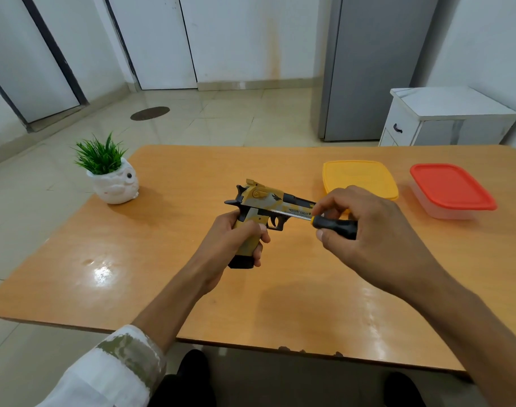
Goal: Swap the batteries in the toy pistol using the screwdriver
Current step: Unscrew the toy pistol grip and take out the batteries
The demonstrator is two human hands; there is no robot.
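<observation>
Nearest: one white sleeve [104, 374] with a mottled olive cuff on the left arm; the right forearm is bare. Dark shapes under the table edge, too dim to tell.

Table [162, 259]: orange wood-grain laminate, rounded corners, glossy with a glare patch at left, chipped along the near edge.

Left hand [236, 240]: fingers wrapped round the grip of the toy pistol [262, 198], holding it clear above mid-table. One pistol, hard plastic, tan-yellow camo with black slide top, trigger guard, hammer and black magazine base. Muzzle end points right and is hidden behind the right hand. Readable on the side: "DESERT EAGLE", with a small black bird mark beside it.

Right hand [368, 230]: thumb and fingers pinching the screwdriver [336, 227]. One screwdriver, with a round black handle, yellow collar and thin bright metal shaft. The shaft lies along the pistol's side, with the tip just above the trigger guard; cannot tell if it sits in a screw.

Further back, right: two square, round-cornered plastic containers, set apart from each other. The yellow-lidded container [359, 176] is partly behind the right hand. The red-lidded container [453, 188] has a clear body.

Far left corner of the table: one plant pot [115, 186], white glossy ceramic, animal-shaped with a dark eye, holding spiky green grass.

Beyond: pale glossy floor tiles, one dark round floor cover [150, 113], one white cabinet [444, 116] with a dark handle, one tall grey fridge [377, 66], white wall panels.
</observation>
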